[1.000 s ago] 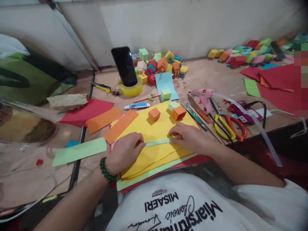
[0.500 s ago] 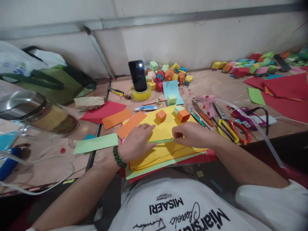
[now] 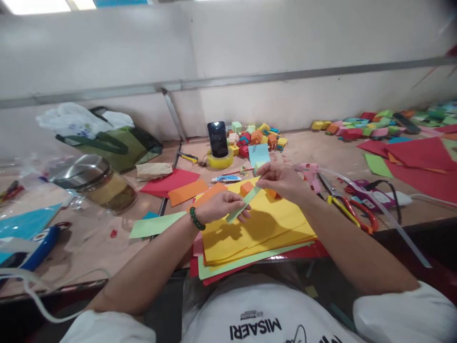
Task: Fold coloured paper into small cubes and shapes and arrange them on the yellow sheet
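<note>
Holding green strip (image 3: 253,196), left hand (image 3: 224,205) grasping lower part, right hand (image 3: 279,181) pinching upper end, yellow sheets (image 3: 287,218) beneath both; next move likely needs paired grips.

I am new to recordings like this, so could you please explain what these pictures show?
There is no machine here: a person wears a camera on the head, looking forward and down, and every picture comes from it. The left hand and right hand hold a narrow green paper strip between them, above yellow sheets. On the table around them are a pink glue gun, a phone propped at a yellow tape roll, and small paper boxes.
</note>
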Demonstrator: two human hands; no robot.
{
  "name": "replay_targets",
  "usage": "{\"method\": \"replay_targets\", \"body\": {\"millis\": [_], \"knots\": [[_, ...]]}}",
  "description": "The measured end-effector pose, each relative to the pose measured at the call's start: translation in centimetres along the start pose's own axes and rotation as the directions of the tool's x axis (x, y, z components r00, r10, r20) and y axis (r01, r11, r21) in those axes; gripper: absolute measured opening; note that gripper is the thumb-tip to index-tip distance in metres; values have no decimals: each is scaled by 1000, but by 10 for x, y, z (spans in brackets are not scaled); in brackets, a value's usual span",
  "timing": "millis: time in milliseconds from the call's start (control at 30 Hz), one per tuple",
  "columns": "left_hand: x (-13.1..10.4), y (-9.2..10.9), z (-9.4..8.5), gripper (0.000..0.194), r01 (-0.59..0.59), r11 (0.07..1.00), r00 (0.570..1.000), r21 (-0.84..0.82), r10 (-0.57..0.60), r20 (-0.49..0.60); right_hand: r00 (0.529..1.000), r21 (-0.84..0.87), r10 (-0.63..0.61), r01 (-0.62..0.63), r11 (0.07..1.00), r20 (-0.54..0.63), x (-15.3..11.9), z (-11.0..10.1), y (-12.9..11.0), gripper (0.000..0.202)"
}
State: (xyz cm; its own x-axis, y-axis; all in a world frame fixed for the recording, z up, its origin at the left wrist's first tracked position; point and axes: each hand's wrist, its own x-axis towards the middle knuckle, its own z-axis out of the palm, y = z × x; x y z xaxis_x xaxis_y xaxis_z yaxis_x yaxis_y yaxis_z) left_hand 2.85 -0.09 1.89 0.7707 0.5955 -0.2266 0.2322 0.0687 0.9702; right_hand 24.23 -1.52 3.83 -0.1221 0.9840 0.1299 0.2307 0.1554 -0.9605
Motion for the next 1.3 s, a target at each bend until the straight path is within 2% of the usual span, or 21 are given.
{"method": "replay_targets", "body": {"millis": [167,267,367,433,500,600,633,767,867,933,1067,1200,1300], "knots": [[3,-3,-13,50,-30,998,999,-49,31,31,1000,-15,-1,1,1000,-6,11,-9,-2,34],[-3,-2,-22,48,-31,999,996,-42,34,80,994,-21,-47,45,999,-97,13,-20,1,36],[-12,-3,-32,45,3,1000,987,-1,-3,163,984,1,-101,102,995,-148,11,-29,-9,36],[-14,-6,-37,48,-32,999,980,15,28,197,991,2,-113,114,993,-75,8,-26,-23,33],[-12,-10,-38,54,-119,993,978,21,114,177,993,-20,-96,98,995,75,6,-12,-36,29],[-5,-16,-33,49,-205,974,978,94,200,59,957,-84,-72,99,992,280,11,19,-40,28],[-3,-18,-30,47,-213,969,977,125,215,-5,952,-97,-72,105,990,297,14,30,-37,29],[3,-24,-24,45,-227,957,918,180,272,-288,977,-19,-89,94,995,193,28,56,-11,48],[1,-21,-23,37,-193,961,890,198,257,-377,986,63,-88,80,995,142,34,61,9,53],[-1,-17,-23,34,-157,971,911,183,214,-354,991,109,-112,104,989,71,36,59,19,52],[-7,-7,-24,35,-104,980,968,172,139,-208,983,154,-161,173,973,-87,43,43,28,50],[-10,-6,-32,33,-68,979,992,192,88,-94,965,179,-180,215,960,-192,52,17,23,48],[-10,-8,-38,31,-27,977,1000,213,29,-7,942,201,-195,254,946,-273,51,8,13,46]]}}
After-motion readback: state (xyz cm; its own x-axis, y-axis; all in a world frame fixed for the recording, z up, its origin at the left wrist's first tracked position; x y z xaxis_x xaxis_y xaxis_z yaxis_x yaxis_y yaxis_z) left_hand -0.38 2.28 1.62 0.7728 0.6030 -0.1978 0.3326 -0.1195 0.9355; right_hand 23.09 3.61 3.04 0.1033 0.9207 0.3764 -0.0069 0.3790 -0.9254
